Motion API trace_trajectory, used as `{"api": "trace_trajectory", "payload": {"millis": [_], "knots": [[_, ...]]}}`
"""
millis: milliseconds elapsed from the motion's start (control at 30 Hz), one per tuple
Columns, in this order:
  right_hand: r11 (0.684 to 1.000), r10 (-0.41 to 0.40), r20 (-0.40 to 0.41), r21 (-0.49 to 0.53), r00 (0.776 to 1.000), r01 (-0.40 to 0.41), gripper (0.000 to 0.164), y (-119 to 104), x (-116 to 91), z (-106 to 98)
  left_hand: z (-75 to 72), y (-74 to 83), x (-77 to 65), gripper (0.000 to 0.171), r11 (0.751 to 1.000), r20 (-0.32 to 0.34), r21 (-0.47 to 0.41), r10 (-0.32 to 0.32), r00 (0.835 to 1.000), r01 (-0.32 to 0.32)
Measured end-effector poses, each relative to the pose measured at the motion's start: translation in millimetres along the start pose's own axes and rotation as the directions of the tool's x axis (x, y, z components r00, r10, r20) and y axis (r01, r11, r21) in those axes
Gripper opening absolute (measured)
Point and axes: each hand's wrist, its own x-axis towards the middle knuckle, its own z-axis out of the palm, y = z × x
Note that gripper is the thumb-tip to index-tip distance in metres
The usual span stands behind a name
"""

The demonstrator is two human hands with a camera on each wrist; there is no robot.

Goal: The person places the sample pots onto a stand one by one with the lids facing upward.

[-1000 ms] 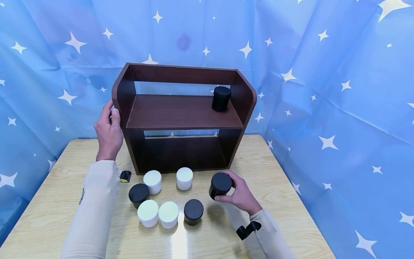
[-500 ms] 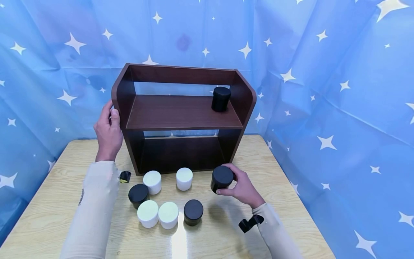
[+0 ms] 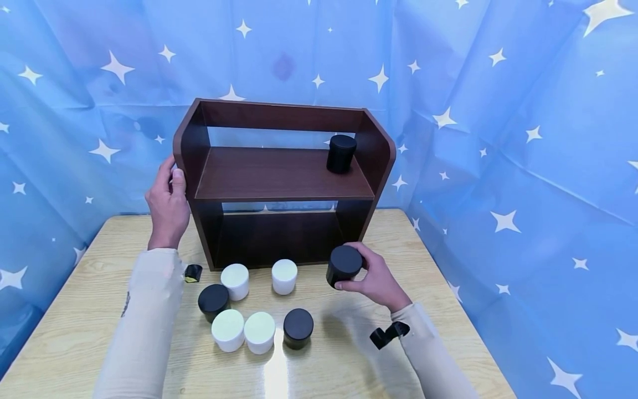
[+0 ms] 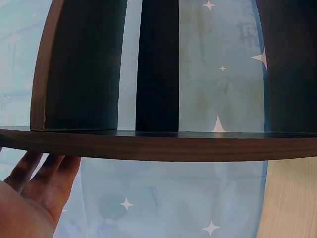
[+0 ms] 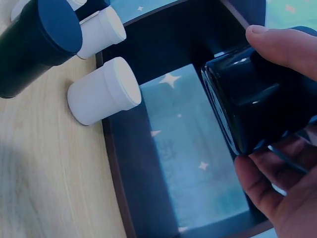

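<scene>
My left hand [image 3: 168, 208] rests with its fingertips against the outer left side of a dark brown two-tier shelf [image 3: 284, 173]. In the left wrist view, its fairly straight fingers [image 4: 60, 183] touch the side panel. My right hand [image 3: 380, 280] grips a black lidded jar [image 3: 345, 263], held up off the table before the shelf's lower right corner. The right wrist view shows this held jar [image 5: 262, 94] between thumb and fingers. Another black jar [image 3: 341, 154] stands at the right end of the upper tier.
White jars [image 3: 284, 276] stand in front of the shelf, some close together [image 3: 244, 332]. Two more black jars stand on the wooden table [image 3: 399, 366], one at left [image 3: 214, 302] and one nearer the middle [image 3: 298, 328]. A blue star-patterned curtain [image 3: 473, 183] hangs behind.
My right hand has lifted the black jar higher and moved it slightly right, toward the shelf. The left hand keeps its place on the shelf's side.
</scene>
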Motion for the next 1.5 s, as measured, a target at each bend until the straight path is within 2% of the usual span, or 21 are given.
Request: {"api": "trace_trajectory", "payload": {"millis": [333, 633, 967, 1267, 1500], "knots": [[0.999, -0.032, -0.033, 0.006, 0.999, 0.032, 0.071, -12, 12, -9, 0.2, -1.7, -1.3, 0.040, 1.000, -0.014, -0.003, -0.009, 1.000, 0.009], [1.000, -0.021, -0.049, -0.004, 0.999, 0.021, 0.071, -21, 20, -15, -1.9, -4.0, -2.8, 0.039, 1.000, -0.019, -0.002, -0.010, 1.000, 0.010], [0.997, -0.072, -0.043, -0.030, 0.997, 0.071, 0.071, -36, 34, -32, 2.8, -1.6, -3.8, 0.039, 1.000, -0.030, -0.011, -0.012, 0.999, 0.012], [0.998, -0.047, -0.057, -0.031, 0.997, 0.045, 0.071, -35, 42, -36, 0.7, -1.8, -3.9, 0.040, 0.999, -0.004, -0.006, -0.036, 0.999, 0.036], [0.998, -0.059, -0.094, -0.038, 0.994, 0.055, 0.075, -38, 46, -39, 2.4, -0.6, -1.3, 0.040, 0.999, 0.005, -0.014, -0.038, 0.999, 0.038]]}}
